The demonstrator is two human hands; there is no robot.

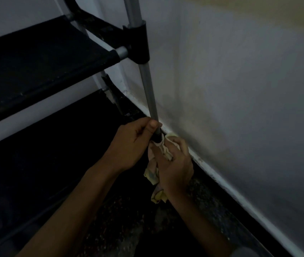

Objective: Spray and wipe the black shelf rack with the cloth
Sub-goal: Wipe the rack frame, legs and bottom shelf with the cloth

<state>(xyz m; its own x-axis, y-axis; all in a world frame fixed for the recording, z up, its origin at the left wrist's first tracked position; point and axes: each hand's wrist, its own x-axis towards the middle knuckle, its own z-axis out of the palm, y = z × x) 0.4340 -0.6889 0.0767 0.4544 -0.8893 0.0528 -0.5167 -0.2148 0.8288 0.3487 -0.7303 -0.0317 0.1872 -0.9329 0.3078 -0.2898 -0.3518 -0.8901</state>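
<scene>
The cloth (158, 164) — soft, limp — we gripped in our right hand (175, 164) low against the rack's stiff pole (147, 86), our left hand (134, 143) pinching the pole just above.

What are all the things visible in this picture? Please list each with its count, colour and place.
shelf rack: one, black fabric tiers on grey metal tubes, left and centre.
upright pole: one, grey, front corner of the rack, near the wall.
cloth: one, pale yellow, at the foot of the pole.
wall: one, whitish, stained, on the right.
floor: dark, speckled, at the bottom.
left hand: one, gripping the pole low down.
right hand: one, holding the cloth against the pole's foot.
</scene>
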